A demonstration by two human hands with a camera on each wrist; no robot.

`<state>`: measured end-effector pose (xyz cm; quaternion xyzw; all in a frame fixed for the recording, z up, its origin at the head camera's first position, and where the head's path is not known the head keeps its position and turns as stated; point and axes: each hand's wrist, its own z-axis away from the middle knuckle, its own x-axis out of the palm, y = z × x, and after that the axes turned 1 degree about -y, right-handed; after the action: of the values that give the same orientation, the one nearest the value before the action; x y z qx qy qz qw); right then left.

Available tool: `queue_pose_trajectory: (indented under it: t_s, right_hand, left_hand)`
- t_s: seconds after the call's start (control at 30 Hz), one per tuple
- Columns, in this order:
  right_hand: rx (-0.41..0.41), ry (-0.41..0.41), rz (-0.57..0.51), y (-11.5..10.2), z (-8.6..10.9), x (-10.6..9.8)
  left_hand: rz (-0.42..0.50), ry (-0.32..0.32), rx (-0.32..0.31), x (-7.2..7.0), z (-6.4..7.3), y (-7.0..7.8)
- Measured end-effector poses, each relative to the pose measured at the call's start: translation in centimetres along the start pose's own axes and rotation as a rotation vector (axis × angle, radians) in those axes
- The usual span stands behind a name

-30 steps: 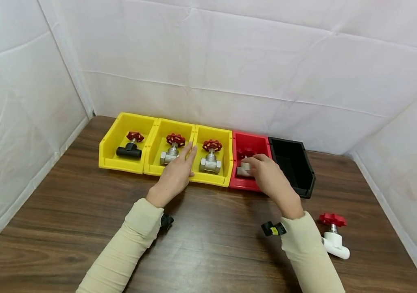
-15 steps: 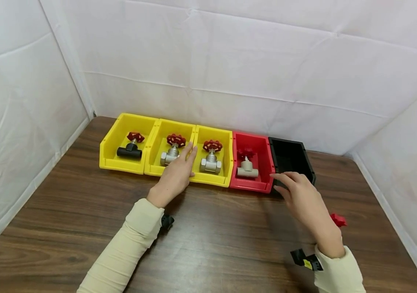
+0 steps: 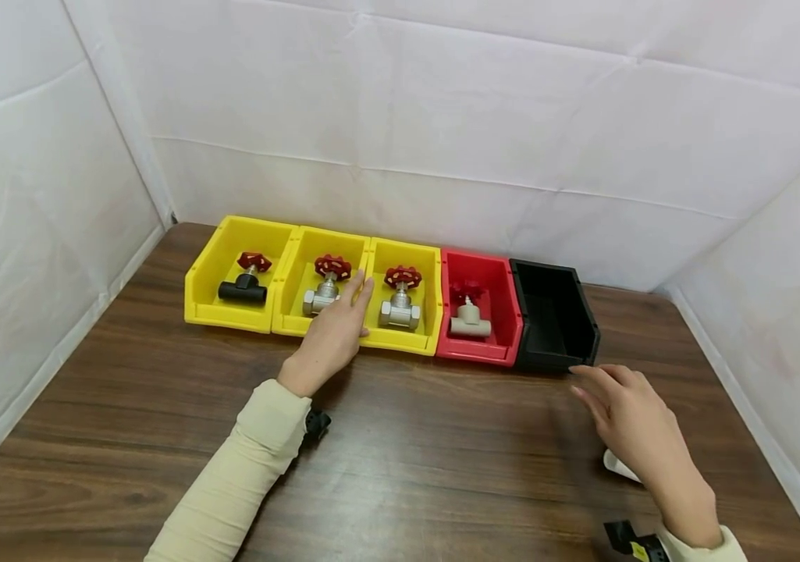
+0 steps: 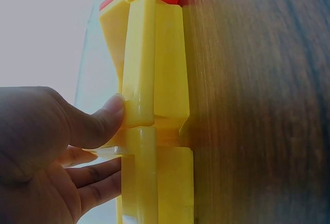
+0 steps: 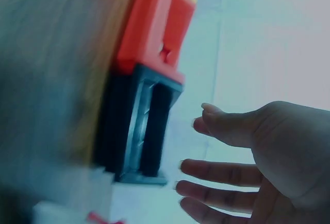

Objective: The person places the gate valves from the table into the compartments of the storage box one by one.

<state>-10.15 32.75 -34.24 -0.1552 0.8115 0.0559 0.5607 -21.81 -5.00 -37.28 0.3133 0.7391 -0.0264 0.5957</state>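
Note:
My left hand (image 3: 328, 339) rests over the shared walls of the middle and right yellow bins, its fingers fairly straight. In the left wrist view the thumb touches the yellow bin's front edge (image 4: 139, 80). Metal valves with red handwheels stand on either side of it, one valve (image 3: 321, 298) partly covered by the fingers, the other valve (image 3: 400, 308) in plain sight. My right hand (image 3: 641, 421) hovers with loose fingers and nothing between them, above a white valve (image 3: 619, 465) that it mostly hides. A beige valve (image 3: 470, 321) with a red handwheel sits in the red bin (image 3: 477, 353).
The left yellow bin (image 3: 227, 314) holds a black valve (image 3: 243, 290) with a red handwheel. At the row's right end stands a black bin (image 3: 547, 361) with nothing visible inside. Behind the bins a white cloth wall (image 3: 442, 117) rises; the wooden table (image 3: 407, 453) extends in front.
My right hand has left the beige valve in the red bin and moved right and nearer, over the white valve. The left hand keeps its place on the yellow bins.

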Motion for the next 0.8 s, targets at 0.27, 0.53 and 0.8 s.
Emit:
queue_pose_trajectory:
  t_s: [0.27, 0.53, 0.8]
  right_hand:
    - [0.079, -0.025, 0.015, 1.9, 2.9, 0.3]
    - [0.109, -0.013, 0.016, 2.8, 4.5, 0.2]
    - [0.163, -0.042, 0.036, 2.9, 6.0, -0.6]
  left_hand:
    - [0.000, 0.016, 0.008, 0.1, 0.0, 0.0]
    - [-0.003, 0.011, 0.002, 0.2, 0.0, -0.1]
    - [-0.004, -0.006, -0.004, 0.1, 0.0, 0.0]
